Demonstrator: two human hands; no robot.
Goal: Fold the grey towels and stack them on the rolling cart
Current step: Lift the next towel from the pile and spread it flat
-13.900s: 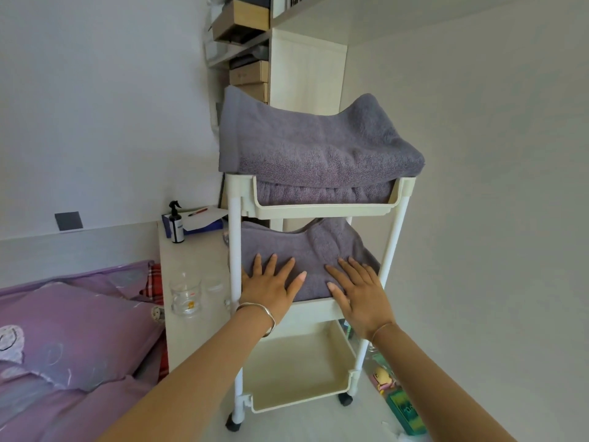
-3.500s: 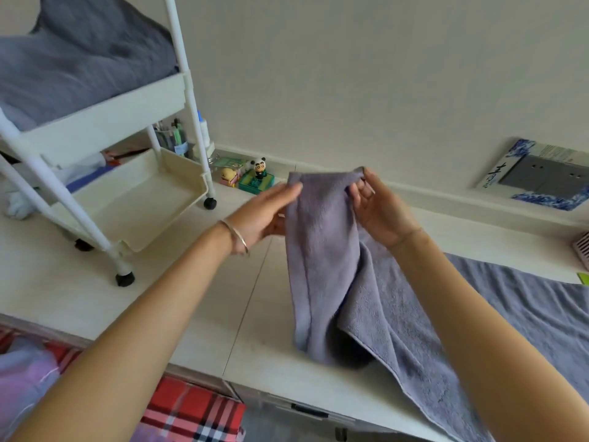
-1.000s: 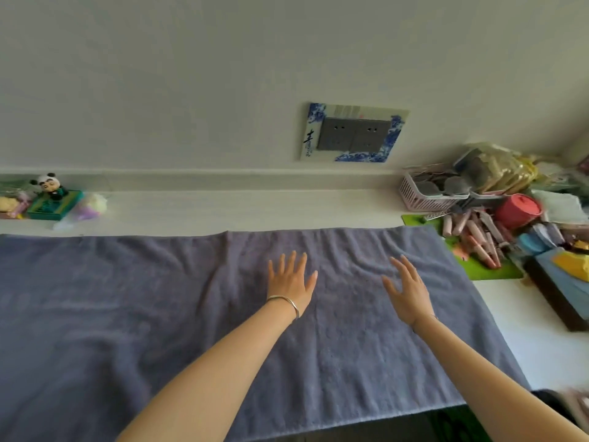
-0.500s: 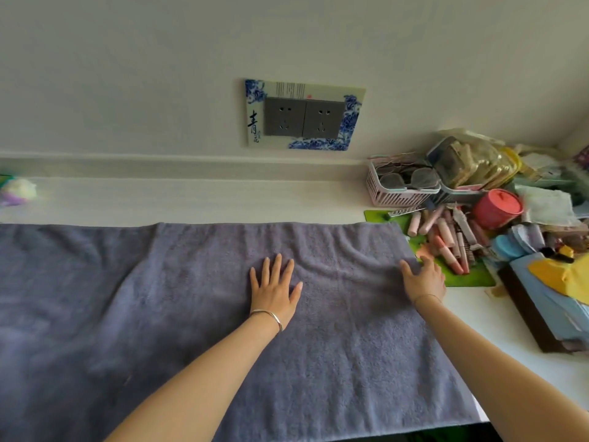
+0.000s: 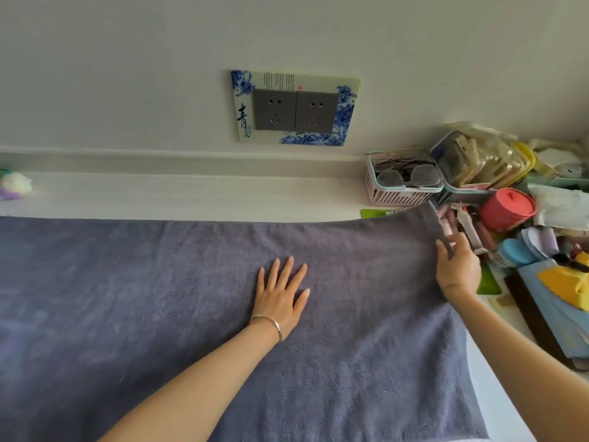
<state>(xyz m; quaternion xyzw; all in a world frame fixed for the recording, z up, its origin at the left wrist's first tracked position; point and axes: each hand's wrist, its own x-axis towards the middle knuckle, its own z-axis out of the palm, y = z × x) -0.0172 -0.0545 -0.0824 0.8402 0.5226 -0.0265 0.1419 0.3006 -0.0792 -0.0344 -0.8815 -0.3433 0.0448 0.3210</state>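
A large grey towel (image 5: pixel 153 298) lies spread flat over the white desk (image 5: pixel 191 196), running off the left edge of view. My left hand (image 5: pixel 282 296) presses flat on its middle with fingers straight and spread. My right hand (image 5: pixel 457 266) pinches the towel's right edge near the far corner and holds that corner lifted off the desk. The rolling cart is out of view.
Clutter crowds the desk's right end: a pink basket with glasses (image 5: pixel 403 183), a red lidded tub (image 5: pixel 506 208), tubes on a green mat (image 5: pixel 487 282), blue and yellow cloths (image 5: pixel 561 282). A double wall socket (image 5: pixel 294 111) sits above the towel.
My right hand slid to the towel's right edge, pinched it and raised the far right corner. My left hand stayed flat on the towel. The view shifted slightly.
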